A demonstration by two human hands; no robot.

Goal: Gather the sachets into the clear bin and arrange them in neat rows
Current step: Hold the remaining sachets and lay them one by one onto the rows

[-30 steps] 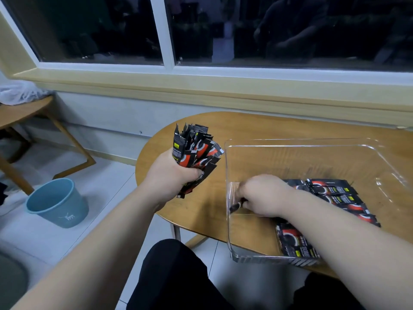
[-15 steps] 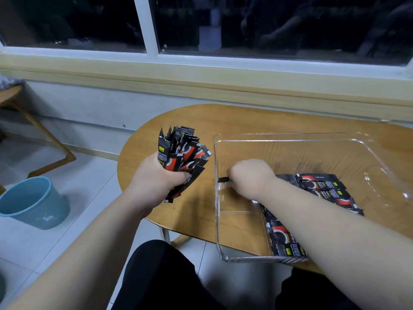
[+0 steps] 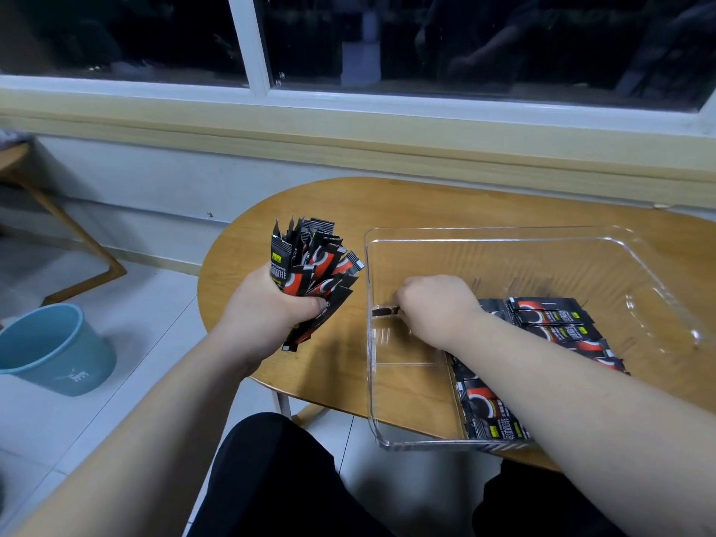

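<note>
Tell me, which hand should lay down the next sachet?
Right, probably. The right hand is inside the clear bin, pinching one sachet near the laid rows. The left hand grips a full bundle outside the bin.

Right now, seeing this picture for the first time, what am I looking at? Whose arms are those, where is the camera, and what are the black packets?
There is no machine here. These are a person's two bare arms, filmed by a wide-angle camera worn on their head and looking forward and down, which is why the arms enter from the bottom edge. The left hand grips a bundle of sachets, black with red marks, fanned upward over the wooden table. The right hand reaches into the clear bin and pinches a single sachet near the bin's left wall. More sachets, the laid rows, lie flat on the bin's right side, partly hidden by the forearm. A blue bucket stands on the floor to the left, and a dark window runs behind the table.
</note>
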